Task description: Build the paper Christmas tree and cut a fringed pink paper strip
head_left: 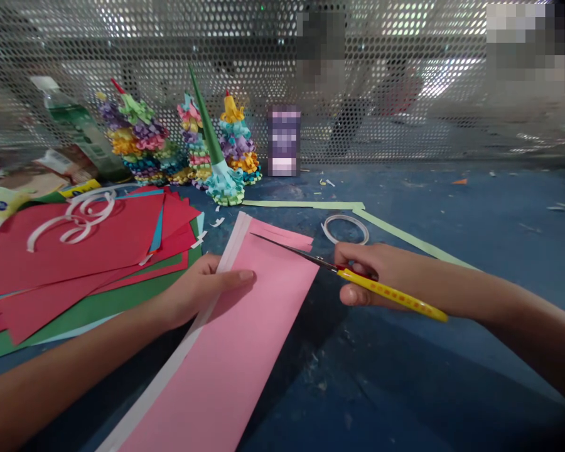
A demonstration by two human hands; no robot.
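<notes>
at the far end of the pink paper strip (226,351), the right hand (362,273) curls closed around yellow-handled scissors (390,292), blades lying across its long axis, while the left hand (198,295) presses flat, fingers together.

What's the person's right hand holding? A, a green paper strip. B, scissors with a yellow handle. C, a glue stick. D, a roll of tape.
B. The right hand grips yellow-handled scissors, with the pointed blades reaching out over the pink paper.
</notes>
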